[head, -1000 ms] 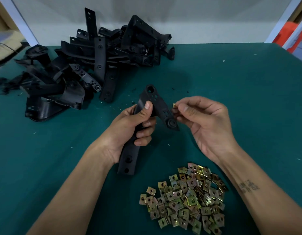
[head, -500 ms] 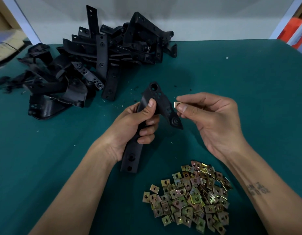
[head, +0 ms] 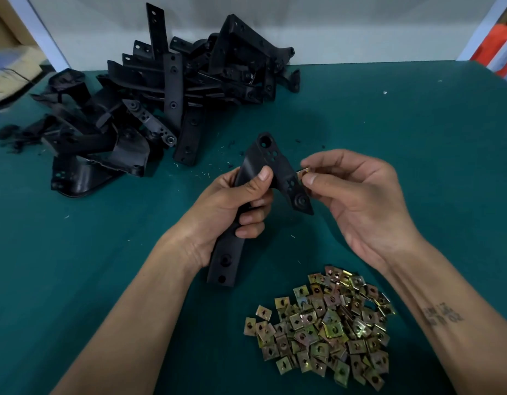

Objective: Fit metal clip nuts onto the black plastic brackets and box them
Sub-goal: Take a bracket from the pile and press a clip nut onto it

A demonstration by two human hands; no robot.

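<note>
My left hand [head: 232, 206] grips a bent black plastic bracket [head: 275, 163] around its middle, above the green table. The bracket's long arm points down toward me and its short arm slants right. My right hand [head: 357, 198] pinches one brass-coloured clip nut [head: 303, 173] between thumb and forefinger, right at the edge of the bracket's short arm. A heap of several loose clip nuts [head: 323, 329] lies on the table near me, below my right hand.
A big pile of black plastic brackets [head: 161, 104] fills the far left of the green table [head: 417, 138], against the white wall. Small plastic shavings lie scattered between pile and hands. A cardboard box [head: 7, 72] shows at the far left edge.
The clip nut in my right hand has come closer to the bracket's short arm. The bracket stays held in my left hand, nearly unchanged.
</note>
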